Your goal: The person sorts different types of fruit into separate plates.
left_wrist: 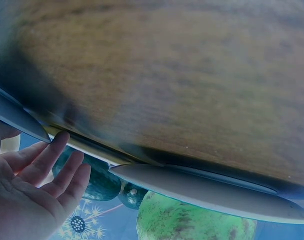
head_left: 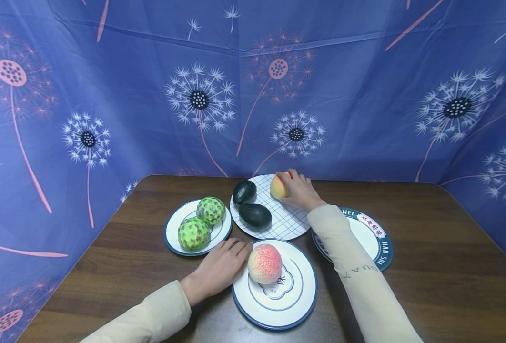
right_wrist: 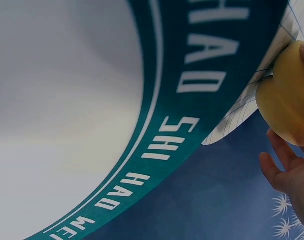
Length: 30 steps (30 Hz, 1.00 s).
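Head view: the right hand point(head_left: 302, 192) grips a round yellow-orange peach point(head_left: 277, 188) over the far side of a round white plate with a grid pattern point(head_left: 289, 216); peach-to-plate contact cannot be determined. The left hand point(head_left: 223, 266) is at the left edge of a round white blue-rimmed plate point(head_left: 293, 305), which carries a round pink peach point(head_left: 263, 259).

Left wrist view: the left fingers are extended and slightly spread near the plate edge.

Right wrist view: the yellow-orange peach is pinched between thumb and fingers, beyond a round white plate with a teal lettered rim point(right_wrist: 157, 135)
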Each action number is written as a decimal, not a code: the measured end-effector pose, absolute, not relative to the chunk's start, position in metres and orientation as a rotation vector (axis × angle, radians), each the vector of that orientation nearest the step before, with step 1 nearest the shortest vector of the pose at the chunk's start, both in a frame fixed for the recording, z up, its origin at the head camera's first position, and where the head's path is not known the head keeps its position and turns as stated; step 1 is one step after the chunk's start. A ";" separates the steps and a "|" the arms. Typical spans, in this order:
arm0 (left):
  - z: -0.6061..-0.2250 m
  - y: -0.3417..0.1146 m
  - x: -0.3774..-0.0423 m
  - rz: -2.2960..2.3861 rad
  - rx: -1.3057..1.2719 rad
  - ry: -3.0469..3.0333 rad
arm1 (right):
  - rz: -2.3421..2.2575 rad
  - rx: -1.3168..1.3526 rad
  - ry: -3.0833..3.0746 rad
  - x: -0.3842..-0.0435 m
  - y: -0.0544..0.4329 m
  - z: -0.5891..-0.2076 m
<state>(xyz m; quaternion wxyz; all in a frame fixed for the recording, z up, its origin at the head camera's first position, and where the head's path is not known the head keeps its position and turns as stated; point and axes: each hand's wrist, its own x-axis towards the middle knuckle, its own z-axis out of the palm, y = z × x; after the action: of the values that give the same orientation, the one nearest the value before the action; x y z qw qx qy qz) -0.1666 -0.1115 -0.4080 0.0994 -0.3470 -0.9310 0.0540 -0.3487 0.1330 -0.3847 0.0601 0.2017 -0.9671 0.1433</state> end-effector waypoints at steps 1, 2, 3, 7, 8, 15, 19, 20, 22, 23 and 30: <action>-0.408 -0.111 -0.167 0.162 -1.027 -2.747 | 0.439 0.615 -2.926 -0.348 0.133 -0.384; -0.408 -0.111 -0.167 0.163 -1.028 -2.740 | 0.443 0.617 -2.925 -0.347 0.133 -0.383; -0.409 -0.111 -0.166 0.163 -1.029 -2.733 | 0.450 0.619 -2.925 -0.346 0.134 -0.382; -0.409 -0.111 -0.166 0.164 -1.032 -2.722 | 0.456 0.649 -2.908 -0.343 0.136 -0.378; -0.409 -0.111 -0.166 0.163 -1.032 -2.722 | 0.451 0.655 -2.905 -0.342 0.136 -0.377; -0.408 -0.112 -0.165 0.159 -1.026 -2.729 | 0.462 0.696 -2.889 -0.336 0.139 -0.372; -0.408 -0.112 -0.166 0.157 -1.026 -2.733 | 0.486 0.735 -2.860 -0.330 0.141 -0.369; -0.408 -0.112 -0.166 0.156 -1.026 -2.734 | 0.488 0.744 -2.853 -0.328 0.142 -0.368; -0.408 -0.112 -0.166 0.156 -1.030 -2.734 | 0.485 0.760 -2.842 -0.325 0.143 -0.367; -0.408 -0.112 -0.166 0.156 -1.030 -2.736 | 0.482 0.766 -2.837 -0.324 0.144 -0.367; -0.408 -0.112 -0.166 0.166 -1.037 -2.746 | 0.452 0.834 -2.787 -0.310 0.149 -0.365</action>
<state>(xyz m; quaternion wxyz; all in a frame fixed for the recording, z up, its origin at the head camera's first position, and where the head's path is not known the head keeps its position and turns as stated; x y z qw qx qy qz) -0.1657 -0.1121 -0.4082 0.1008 -0.3509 -0.9293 0.0562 -0.3099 0.1491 -0.3647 0.0987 0.2819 -0.9420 0.1528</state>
